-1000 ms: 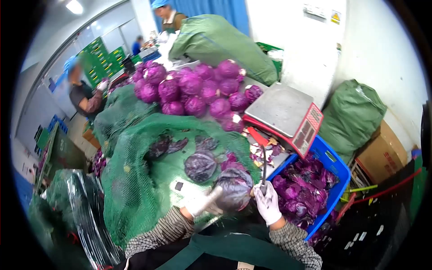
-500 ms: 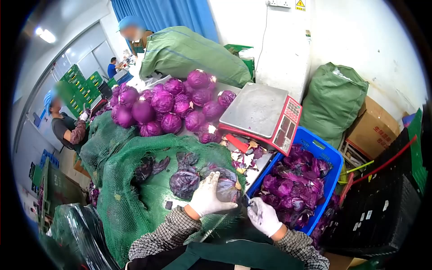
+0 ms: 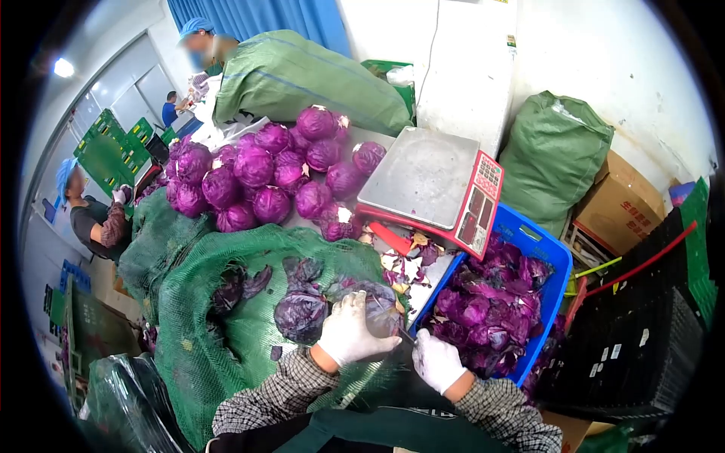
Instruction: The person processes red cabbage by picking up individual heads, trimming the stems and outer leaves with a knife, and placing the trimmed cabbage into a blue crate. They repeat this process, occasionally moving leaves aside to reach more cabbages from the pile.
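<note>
My left hand (image 3: 353, 332), in a white glove, is pressed on a red cabbage (image 3: 384, 315) with dull, pale outer leaves, gripping its near left side. In my right hand (image 3: 438, 361), also gloved in white, is a knife (image 3: 407, 337); only a short stretch of it shows, pointing at the cabbage's right side. Another dark red cabbage (image 3: 299, 315) lies just left of my left hand. Both cabbages rest on a green mesh sack (image 3: 219, 325), along with loose dark leaves (image 3: 258, 282).
Shiny red cabbages (image 3: 253, 166) are heaped behind the sack, beside a red scale (image 3: 423, 181). Leaf scraps and a red-handled tool (image 3: 389, 238) lie before the scale. A blue crate (image 3: 560, 275) of purple leaves stands right, near black crates (image 3: 642, 362). Co-workers (image 3: 94, 219) stand at left.
The whole view has shifted slightly. My right hand has turned a little, and the knife sits at the cabbage's right edge. My left hand keeps its place on the cabbage.
</note>
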`<state>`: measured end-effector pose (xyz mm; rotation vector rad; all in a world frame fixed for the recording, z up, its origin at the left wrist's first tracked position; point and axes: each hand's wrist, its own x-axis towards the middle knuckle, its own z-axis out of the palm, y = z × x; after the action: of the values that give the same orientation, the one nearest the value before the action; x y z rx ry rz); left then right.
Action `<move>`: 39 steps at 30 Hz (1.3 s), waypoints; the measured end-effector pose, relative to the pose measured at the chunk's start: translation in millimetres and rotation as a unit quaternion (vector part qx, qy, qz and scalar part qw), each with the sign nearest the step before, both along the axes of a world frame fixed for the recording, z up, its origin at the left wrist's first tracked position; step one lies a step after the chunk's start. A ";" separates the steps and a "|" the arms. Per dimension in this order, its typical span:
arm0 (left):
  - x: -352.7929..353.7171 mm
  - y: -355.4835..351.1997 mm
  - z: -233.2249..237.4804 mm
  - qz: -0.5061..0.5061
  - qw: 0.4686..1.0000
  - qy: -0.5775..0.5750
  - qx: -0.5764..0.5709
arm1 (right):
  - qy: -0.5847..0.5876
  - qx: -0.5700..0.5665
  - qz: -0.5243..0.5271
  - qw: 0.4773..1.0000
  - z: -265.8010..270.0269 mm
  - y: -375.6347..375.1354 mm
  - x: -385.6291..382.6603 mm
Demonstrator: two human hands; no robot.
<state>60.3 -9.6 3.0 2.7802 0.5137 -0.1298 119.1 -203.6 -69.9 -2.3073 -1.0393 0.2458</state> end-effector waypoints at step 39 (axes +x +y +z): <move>-106.2 -31.3 -54.8 -0.020 0.934 -0.357 0.004 | 0.430 0.274 -0.110 0.853 -39.2 33.2 -12.1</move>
<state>-45.9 -41.0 -51.8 2.5846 0.2602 0.8417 107.0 -170.4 -109.1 -1.4935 -0.3064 0.7036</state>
